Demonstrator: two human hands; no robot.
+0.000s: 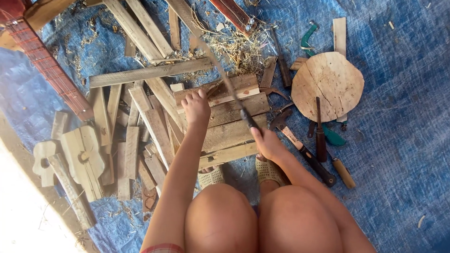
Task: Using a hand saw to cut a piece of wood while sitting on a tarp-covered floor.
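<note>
Under right hand (268, 144), saw (225, 82) handle hidden

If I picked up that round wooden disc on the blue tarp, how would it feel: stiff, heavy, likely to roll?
The round wooden disc would probably stay stiff, since it looks like thick boards joined together. It may be fairly heavy for its size. Lying flat on the blue tarp, it seems unlikely to roll, and its uneven edge would hinder rolling. A chisel resting partly on it might slide off.

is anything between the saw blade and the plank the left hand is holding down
Nothing visible is. The right hand grips the saw, whose thin blade runs straight across the top plank. The left hand presses that plank just beside the blade, fingers close to it but not under it.
</note>
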